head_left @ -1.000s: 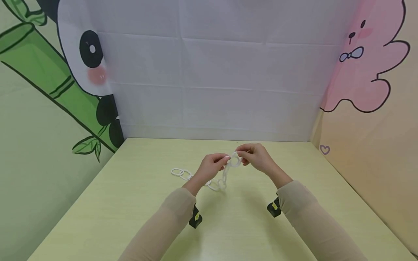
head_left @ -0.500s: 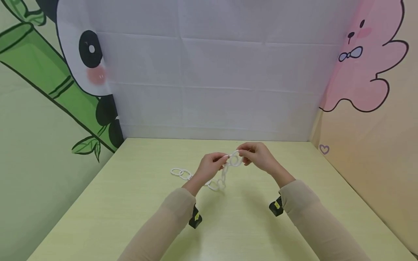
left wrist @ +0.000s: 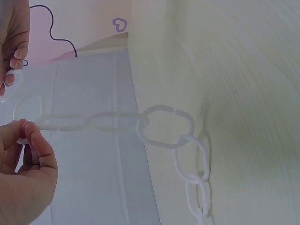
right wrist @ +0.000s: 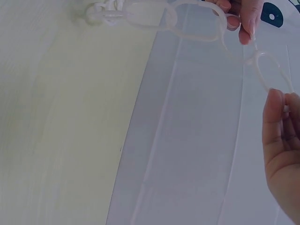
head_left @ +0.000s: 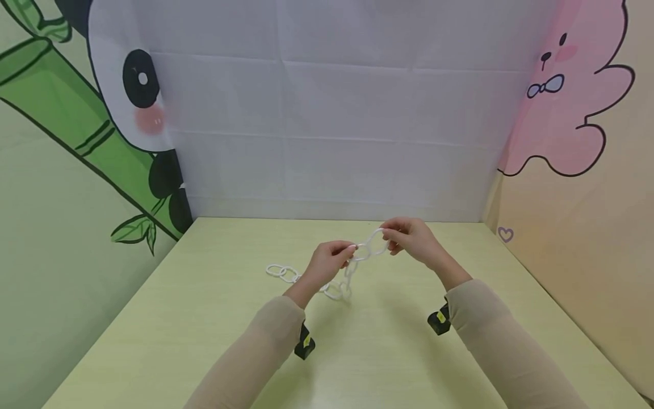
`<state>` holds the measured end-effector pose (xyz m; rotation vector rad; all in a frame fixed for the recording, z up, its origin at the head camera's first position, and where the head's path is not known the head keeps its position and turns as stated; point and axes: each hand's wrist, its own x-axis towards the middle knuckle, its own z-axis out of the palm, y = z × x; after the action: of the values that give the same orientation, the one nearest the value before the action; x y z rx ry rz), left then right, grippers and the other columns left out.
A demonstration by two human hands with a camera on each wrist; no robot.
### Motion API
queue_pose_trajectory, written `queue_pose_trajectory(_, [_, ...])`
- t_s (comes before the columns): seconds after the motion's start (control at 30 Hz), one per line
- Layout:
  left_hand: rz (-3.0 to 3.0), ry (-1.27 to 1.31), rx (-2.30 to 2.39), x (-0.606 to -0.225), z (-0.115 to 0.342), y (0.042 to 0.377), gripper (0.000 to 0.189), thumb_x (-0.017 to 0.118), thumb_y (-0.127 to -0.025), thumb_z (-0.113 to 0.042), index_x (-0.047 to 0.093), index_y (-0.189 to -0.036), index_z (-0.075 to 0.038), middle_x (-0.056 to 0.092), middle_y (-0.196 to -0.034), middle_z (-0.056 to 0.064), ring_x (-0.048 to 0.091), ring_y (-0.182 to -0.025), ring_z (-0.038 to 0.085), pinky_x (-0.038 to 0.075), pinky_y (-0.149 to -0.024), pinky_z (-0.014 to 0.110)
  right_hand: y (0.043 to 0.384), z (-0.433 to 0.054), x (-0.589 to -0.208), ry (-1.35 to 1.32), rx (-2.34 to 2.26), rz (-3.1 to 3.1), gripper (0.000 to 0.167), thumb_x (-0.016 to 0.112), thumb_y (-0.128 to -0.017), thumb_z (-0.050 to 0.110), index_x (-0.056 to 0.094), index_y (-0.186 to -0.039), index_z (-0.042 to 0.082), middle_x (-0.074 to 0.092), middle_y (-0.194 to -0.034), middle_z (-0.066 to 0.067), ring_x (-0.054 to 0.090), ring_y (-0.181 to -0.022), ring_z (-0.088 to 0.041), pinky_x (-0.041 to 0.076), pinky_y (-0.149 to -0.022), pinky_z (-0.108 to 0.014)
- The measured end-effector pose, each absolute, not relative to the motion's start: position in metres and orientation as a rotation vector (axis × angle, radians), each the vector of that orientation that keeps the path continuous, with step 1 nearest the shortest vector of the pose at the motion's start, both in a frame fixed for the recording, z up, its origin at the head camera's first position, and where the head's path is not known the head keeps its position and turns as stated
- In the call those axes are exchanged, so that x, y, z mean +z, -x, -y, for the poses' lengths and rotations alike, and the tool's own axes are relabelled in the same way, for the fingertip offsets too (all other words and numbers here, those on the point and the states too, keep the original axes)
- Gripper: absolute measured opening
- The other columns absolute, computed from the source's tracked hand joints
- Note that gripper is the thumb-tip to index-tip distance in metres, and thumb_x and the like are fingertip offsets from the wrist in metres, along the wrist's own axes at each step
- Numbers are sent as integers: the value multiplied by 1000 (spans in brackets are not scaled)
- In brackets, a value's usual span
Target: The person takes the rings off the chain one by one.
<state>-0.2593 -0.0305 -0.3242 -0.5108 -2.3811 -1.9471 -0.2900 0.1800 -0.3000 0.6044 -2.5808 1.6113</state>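
Our right hand [head_left: 415, 243] pinches the end link [head_left: 373, 236] of a white plastic chain [left wrist: 183, 139]; our left hand [head_left: 326, 262] pinches the next one. The rest droops onto the tabletop [head_left: 230, 341]. Probably super light, stiff links, floppy joints, maybe slick. We'd grab rims, away from those little splits.

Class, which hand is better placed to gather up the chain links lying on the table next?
Probably the left hand: the white chain hangs down beside it, and the part on the table lies nearer. The right hand pinches the chain farther off.
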Motion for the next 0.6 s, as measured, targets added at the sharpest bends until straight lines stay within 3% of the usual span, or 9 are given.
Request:
queue_pose_trajectory(0.23, [2388, 499, -1961, -326, 32, 260, 23, 55, -92, -7, 62, -105, 10, 61, -82, 11, 55, -74, 22, 49, -77, 41, 293, -188, -298, -529, 1656, 2568, 22, 55, -93, 8, 58, -109, -8, 58, -87, -14, 58, -68, -21, 53, -64, -33])
queue_pose_trajectory(0.6, [2403, 483, -1960, -327, 33, 261, 24, 55, -93, -8, 62, -107, 10, 59, -78, 3, 53, -72, 17, 50, -74, 36, 303, -204, -304, -434, 1728, 2502, 25, 55, -93, 9, 57, -111, -9, 59, -85, -11, 57, -65, -15, 53, -63, -30])
